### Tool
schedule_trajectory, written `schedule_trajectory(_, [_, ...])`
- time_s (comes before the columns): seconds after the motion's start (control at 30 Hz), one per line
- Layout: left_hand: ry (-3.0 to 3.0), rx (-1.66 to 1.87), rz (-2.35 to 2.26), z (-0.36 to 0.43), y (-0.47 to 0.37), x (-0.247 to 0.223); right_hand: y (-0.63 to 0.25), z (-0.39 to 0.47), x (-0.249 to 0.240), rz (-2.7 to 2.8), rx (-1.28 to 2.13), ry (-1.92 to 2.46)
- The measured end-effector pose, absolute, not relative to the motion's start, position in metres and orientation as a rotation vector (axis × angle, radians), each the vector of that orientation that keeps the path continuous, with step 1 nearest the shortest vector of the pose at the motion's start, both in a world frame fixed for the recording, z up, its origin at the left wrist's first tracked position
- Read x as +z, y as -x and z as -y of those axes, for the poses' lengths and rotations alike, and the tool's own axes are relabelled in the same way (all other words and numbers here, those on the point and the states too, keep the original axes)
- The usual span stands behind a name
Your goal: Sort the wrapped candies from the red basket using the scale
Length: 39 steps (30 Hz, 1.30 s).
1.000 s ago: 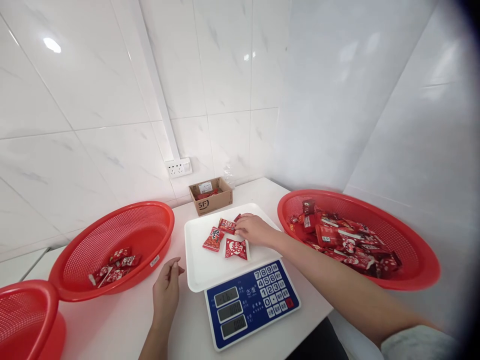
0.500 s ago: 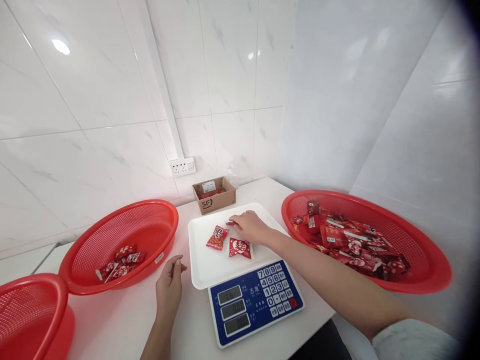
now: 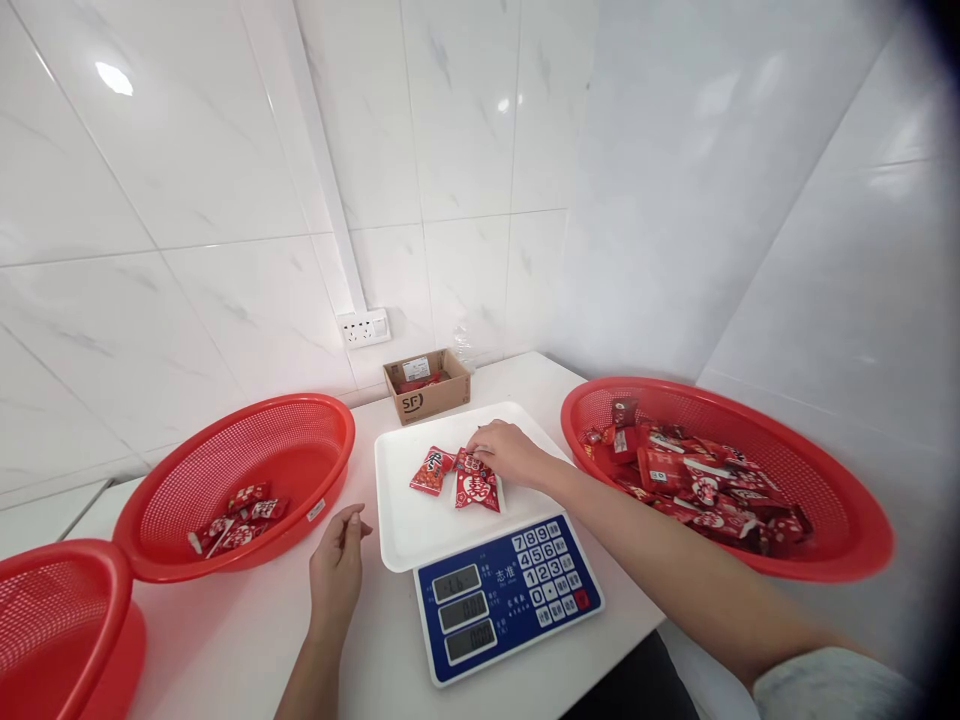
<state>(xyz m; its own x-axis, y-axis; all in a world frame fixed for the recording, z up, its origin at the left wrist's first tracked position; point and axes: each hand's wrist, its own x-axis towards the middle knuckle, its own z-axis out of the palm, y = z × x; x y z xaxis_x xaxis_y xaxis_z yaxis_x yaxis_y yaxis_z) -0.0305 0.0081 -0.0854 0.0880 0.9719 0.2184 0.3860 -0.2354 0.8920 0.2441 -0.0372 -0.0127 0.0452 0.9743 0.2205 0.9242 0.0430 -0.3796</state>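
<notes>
A white tray (image 3: 405, 530) on a blue scale (image 3: 510, 600) bears a few red snack packets. One packet (image 3: 430, 471) lies at the left, and a larger-looking one (image 3: 478, 486) with white print lies beside it. My right hand (image 3: 506, 452) is over the tray with its fingers closed on the upper edge of the packets; what exactly they pinch is partly hidden. To the left of the tray, my left hand (image 3: 337, 560) hovers over the table with its fingers curled together, holding nothing visible.
A red basket (image 3: 847, 520) full of packets stands at the right. At the left are a red basket (image 3: 315, 430) with several packets and another red basket (image 3: 97, 620). Behind the tray stands a small cardboard box (image 3: 427, 402). A socket (image 3: 364, 328) is on the wall.
My right hand has moved slightly, and a small red packet under its fingers has come nearer to the packet with white print. My left hand has barely moved.
</notes>
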Motion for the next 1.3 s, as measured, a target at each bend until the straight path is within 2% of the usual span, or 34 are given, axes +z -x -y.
schedule_trajectory(0.73, [-1.746,1.092,-1.361,-0.009,0.031,-0.087,-0.239,0.05,-0.009,2.022,0.21,1.871])
schedule_trajectory(1.3, [-1.744,1.082,-1.356,-0.009,0.031,-0.088,-0.247,0.05,-0.012,1.97,0.05,2.065])
